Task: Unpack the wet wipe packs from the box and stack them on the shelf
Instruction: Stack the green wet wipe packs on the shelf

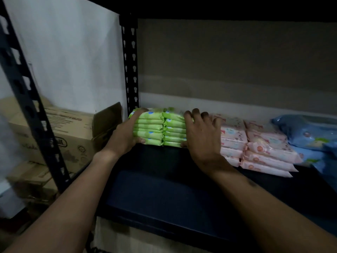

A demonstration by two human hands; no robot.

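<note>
Head: left grip [125,136] and right grip [200,137] clasp green packs [161,128] (stacked) between them.

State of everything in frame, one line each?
green wipe packs: two side-by-side stacks, back left of the shelf, held at both ends
left hand: grips the stacks' left end
right hand: grips the stacks' right end
pink wipe packs: stacked, right of the green ones
blue packs: piled at far right
cardboard box: flap open, left of the shelf
</note>
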